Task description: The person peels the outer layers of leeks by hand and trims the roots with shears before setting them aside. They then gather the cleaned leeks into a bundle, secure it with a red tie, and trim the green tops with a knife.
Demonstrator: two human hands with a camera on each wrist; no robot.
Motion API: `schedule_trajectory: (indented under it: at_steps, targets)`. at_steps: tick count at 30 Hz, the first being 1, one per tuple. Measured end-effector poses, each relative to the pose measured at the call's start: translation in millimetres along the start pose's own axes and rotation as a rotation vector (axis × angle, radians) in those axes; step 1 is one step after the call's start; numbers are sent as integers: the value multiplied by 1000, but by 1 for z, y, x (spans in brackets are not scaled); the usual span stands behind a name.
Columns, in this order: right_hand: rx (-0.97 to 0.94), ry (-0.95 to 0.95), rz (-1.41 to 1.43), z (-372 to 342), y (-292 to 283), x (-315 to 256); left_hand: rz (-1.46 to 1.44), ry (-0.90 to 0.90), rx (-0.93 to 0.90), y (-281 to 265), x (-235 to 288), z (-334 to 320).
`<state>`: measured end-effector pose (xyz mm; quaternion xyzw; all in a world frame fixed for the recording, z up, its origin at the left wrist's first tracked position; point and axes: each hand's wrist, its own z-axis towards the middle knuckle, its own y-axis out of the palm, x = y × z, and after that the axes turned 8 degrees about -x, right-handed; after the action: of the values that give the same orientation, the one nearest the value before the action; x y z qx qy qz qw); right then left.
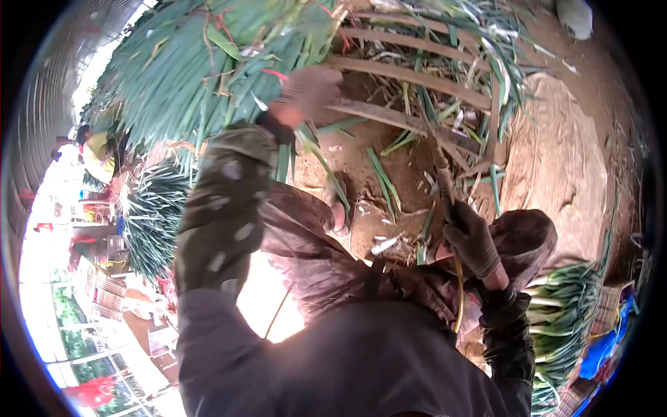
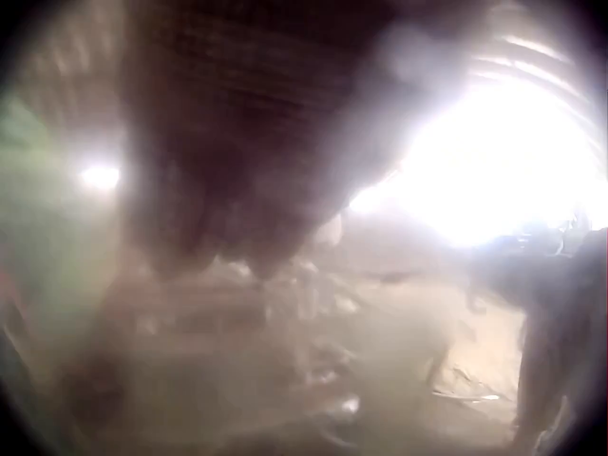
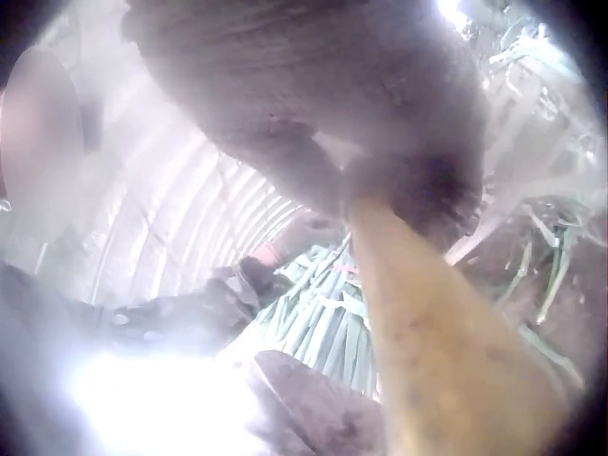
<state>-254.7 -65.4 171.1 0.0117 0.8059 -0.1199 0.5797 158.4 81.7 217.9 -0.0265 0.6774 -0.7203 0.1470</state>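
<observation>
In the head view, my gloved right hand (image 1: 476, 240) grips a slender wand (image 1: 443, 174), fed by a yellow hose (image 1: 460, 299) running down past my knee. The right wrist view shows the yellow hose (image 3: 446, 332) large and close below the gloved hand (image 3: 332, 104). My gloved left hand (image 1: 306, 90) is raised at the edge of a big pile of green onions (image 1: 187, 76), nothing visible held in it. The left wrist view is blurred, with the dark hand (image 2: 237, 142) filling its top. The wand's far tip reaches over a wooden slatted rack (image 1: 417, 80).
Peeled leaves and scraps (image 1: 385, 184) litter the dirt floor before my knees. A tan sack (image 1: 556, 160) lies right of the rack. More green onions (image 1: 566, 320) lie at lower right, another heap (image 1: 156, 215) at left. A person (image 1: 101, 156) is farther off at left.
</observation>
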Motion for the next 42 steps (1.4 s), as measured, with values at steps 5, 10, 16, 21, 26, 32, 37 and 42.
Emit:
schedule_trajectory:
  at_steps: [5, 10, 16, 21, 26, 32, 37, 42]
  targets:
    - [33, -131, -4, 19, 18, -25, 407, -86, 143, -173, -32, -84]
    - [-30, -326, -193, 44, 59, -23, -673, -357, -268, -97, 3, -165]
    - [-351, -277, -535, 38, 94, -54, -2043, -522, 103, 0, 143, -157]
    - [-442, -287, -752, 78, 82, -37, -2139, -694, 184, 20, 139, -129]
    - [-45, -364, -847, 118, 111, -55, -1921, -641, 152, 35, 106, -116]
    - [-160, -170, -419, 155, 150, -33, -1722, -757, -195, 49, 70, -118]
    - [-59, -351, -277, 174, 133, -63, -948, -569, 220, 40, 9, -145]
    - [-94, -462, -279, 165, 117, -137, -222, -648, 555, -40, -83, -144]
